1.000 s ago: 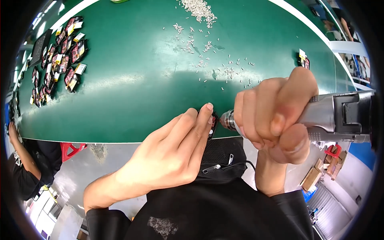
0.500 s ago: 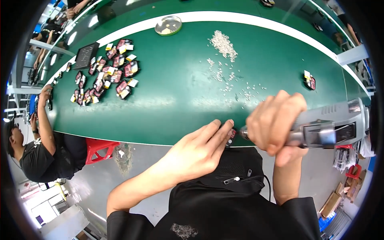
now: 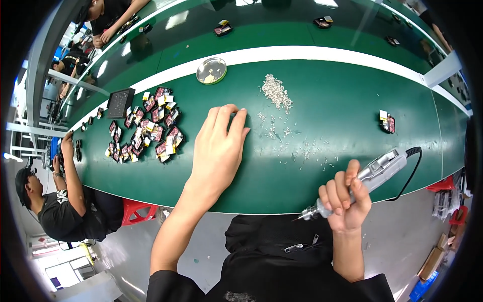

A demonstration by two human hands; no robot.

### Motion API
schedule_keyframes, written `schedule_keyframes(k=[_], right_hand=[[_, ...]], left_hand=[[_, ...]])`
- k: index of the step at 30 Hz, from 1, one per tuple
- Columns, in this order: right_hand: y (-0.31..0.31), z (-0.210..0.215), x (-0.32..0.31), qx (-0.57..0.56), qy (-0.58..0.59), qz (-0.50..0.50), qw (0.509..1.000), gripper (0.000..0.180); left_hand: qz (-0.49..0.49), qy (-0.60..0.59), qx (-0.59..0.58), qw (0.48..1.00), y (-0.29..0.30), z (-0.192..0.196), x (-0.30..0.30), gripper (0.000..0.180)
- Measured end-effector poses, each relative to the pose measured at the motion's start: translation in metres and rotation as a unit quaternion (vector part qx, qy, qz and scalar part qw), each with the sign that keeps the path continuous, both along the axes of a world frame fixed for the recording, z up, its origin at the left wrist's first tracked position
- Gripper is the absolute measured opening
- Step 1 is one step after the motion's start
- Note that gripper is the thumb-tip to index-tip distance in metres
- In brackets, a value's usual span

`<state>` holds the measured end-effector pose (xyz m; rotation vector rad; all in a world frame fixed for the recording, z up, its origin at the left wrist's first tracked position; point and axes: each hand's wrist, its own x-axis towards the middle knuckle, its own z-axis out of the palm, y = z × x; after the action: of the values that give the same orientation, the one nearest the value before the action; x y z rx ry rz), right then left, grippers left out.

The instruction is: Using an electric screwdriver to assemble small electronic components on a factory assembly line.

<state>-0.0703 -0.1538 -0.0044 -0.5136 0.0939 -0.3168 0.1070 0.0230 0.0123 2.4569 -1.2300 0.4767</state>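
My left hand (image 3: pixel 220 143) hangs over the green work surface, fingers stretched out and a little bent, with nothing visible in it; its palm side is hidden. To its left lies a cluster of small black devices (image 3: pixel 146 126) with red-and-dark faces and white-and-yellow tabs. My right hand (image 3: pixel 347 199) is wrapped round a grey electric screwdriver (image 3: pixel 382 168), its bit pointing down-left past the table's front edge. Ahead of that hand are scattered small silvery screws (image 3: pixel 307 151) and a denser pile of screws (image 3: pixel 275 91).
One single device (image 3: pixel 387 122) lies at the right. A round clear-lidded dish (image 3: pixel 211 70) and a black tray (image 3: pixel 121 102) stand along the white rail (image 3: pixel 302 53). More devices sit on the surface beyond. A co-worker (image 3: pixel 65 201) sits at the left. A black cord (image 3: pixel 416 171) trails from the screwdriver.
My left hand has left the small device at the front edge and moved forward and left; that device no longer shows. The screwdriver has come back toward me, its bit tilted downward.
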Motion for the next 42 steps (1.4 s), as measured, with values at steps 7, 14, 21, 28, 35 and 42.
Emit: schedule_keyframes(k=[7, 14, 21, 28, 35, 42], right_hand=[[0.001, -0.004, -0.014, -0.007, -0.024, 0.02, 0.999, 0.01], [-0.002, -0.002, -0.016, 0.016, -0.008, 0.012, 1.0, 0.008], [-0.013, 0.018, -0.004, -0.015, -0.002, -0.001, 1.0, 0.016], [-0.015, 0.033, 0.003, -0.023, -0.129, -0.043, 0.99, 0.017], [-0.004, 0.053, 0.016, -0.02, -0.142, -0.131, 0.981, 0.019], [-0.006, 0.052, 0.014, -0.013, -0.141, -0.148, 0.979, 0.019]], left_hand=[[-0.094, -0.072, 0.144, 0.982, -0.013, 0.005, 0.014, 0.023], [-0.127, -0.052, 0.12, 0.983, -0.013, 0.007, 0.021, 0.018], [-0.047, 0.17, -0.075, 0.982, 0.008, -0.005, -0.044, 0.016], [-0.052, 0.501, -0.347, 0.791, -0.001, 0.001, -0.088, 0.007], [-0.139, 0.67, -0.462, 0.564, -0.01, -0.008, -0.114, 0.016], [-0.164, 0.682, -0.463, 0.543, -0.012, -0.008, -0.114, 0.018]])
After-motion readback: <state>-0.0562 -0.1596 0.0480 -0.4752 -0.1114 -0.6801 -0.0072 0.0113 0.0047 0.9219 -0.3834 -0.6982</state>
